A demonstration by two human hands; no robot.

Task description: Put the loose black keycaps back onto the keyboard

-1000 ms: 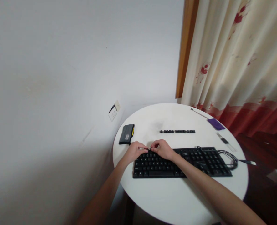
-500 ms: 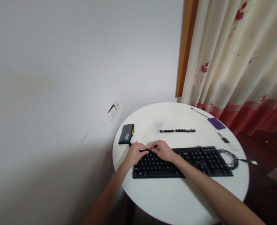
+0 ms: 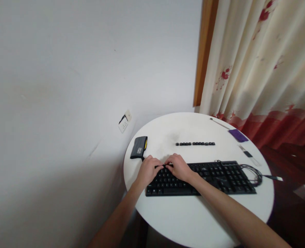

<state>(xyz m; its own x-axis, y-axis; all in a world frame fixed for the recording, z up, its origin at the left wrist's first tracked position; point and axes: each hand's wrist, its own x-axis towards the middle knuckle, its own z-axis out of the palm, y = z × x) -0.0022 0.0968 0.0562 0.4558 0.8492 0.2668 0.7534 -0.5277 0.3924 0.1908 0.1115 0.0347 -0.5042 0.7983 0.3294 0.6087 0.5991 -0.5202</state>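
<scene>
A black keyboard [image 3: 173, 191] lies lengthwise on the round white table [image 3: 168, 213]. Over its upper left keys, my left hand [image 3: 150, 169] is closed in a pinch, thumb against fingers. My right hand [image 3: 178, 167] is pinched beside it, fingertips nearly meeting the left ones at the top key row. Something small and dark shows between the fingertips, too hidden to name. Beyond the keyboard stands a row of loose black keycaps [image 3: 195, 143]. The keys under both palms are covered from view.
A grey and black pouch [image 3: 139, 147] with a yellow edge lies at the left. Along the right are a thin brush [image 3: 219, 123], a purple cloth [image 3: 238, 135], a wire tool with a black handle [image 3: 248, 154] and the coiled USB cable [image 3: 257, 177]. A wall borders the left.
Both hands stay at the same keys. Their fingertips have shifted only slightly, and the dark strip by the left fingers shows less. The laid-out things have not moved.
</scene>
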